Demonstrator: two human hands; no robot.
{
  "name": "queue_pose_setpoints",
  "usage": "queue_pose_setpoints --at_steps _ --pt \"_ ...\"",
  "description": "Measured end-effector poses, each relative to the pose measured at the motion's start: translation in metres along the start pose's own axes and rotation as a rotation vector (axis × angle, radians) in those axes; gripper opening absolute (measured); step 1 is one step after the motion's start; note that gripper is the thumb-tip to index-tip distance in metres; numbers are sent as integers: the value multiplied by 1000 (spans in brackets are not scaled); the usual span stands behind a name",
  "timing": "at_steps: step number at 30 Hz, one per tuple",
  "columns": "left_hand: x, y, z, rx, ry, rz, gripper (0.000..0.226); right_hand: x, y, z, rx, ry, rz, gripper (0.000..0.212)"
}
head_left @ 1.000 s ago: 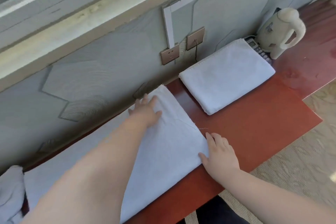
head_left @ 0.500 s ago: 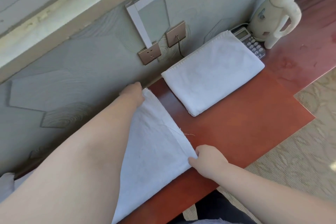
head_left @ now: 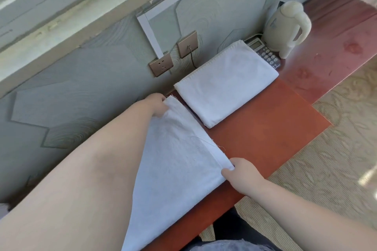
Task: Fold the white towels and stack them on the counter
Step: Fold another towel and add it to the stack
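At the bottom edge of the frame, dark clothing (head_left: 230, 228) against the front of the red-brown counter (head_left: 265, 132). Just above, reaching in from the lower right on a bare forearm: the right hand (head_left: 242, 175), knuckles up, fingers curled under and thumb on top, pinching the near right corner of the flat white towel (head_left: 175, 169). Spread lengthwise along the counter from the lower left up to centre frame, doubled over at its right end, a loose thread off that edge. Crossing from the lower left, long and nearly straight: the left forearm, over the towel's far side and hiding much of it. At its end, a little left of centre frame and close to the wall, the left hand (head_left: 156, 104), fingers bent down around the towel's far right corner and gripping it, fingertips hidden by the cloth. Just right of that end, past a narrow strip of bare counter: a folded white towel (head_left: 226, 85), flat, one end near the wall. Beyond it toward the upper right, a grey keypad device (head_left: 265, 55), its left edge hidden by that towel, then just beside it a cream kettle (head_left: 285, 30), upright. On the wall above centre, a bronze socket plate (head_left: 161, 66) and, up and right of it, a second plate (head_left: 187, 44) with a dark cord hanging down. Along the right side, patterned beige carpet (head_left: 326, 169)
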State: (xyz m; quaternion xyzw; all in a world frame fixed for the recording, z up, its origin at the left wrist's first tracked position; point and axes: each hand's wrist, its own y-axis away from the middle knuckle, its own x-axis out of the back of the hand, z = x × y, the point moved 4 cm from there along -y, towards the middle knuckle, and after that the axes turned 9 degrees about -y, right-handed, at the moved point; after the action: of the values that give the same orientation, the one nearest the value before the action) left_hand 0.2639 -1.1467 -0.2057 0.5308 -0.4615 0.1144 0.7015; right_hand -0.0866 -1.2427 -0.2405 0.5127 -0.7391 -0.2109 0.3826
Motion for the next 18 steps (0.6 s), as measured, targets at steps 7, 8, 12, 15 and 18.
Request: queue_pose_setpoints --at_steps 7,8,12,15,18 --pt "30 28 -26 -109 191 22 14 -11 52 -29 416 238 178 24" --pt "30 34 -39 -112 248 16 15 -21 61 -35 502 327 160 21" --pt "15 64 -104 -77 410 -50 14 -74 97 -62 884 524 40 14" --pt "-16 95 -154 10 567 -244 24 -119 114 -70 1052 567 -30 17" --pt "-40 114 -192 63 640 -203 38 -164 120 -75 1097 625 -89 19"
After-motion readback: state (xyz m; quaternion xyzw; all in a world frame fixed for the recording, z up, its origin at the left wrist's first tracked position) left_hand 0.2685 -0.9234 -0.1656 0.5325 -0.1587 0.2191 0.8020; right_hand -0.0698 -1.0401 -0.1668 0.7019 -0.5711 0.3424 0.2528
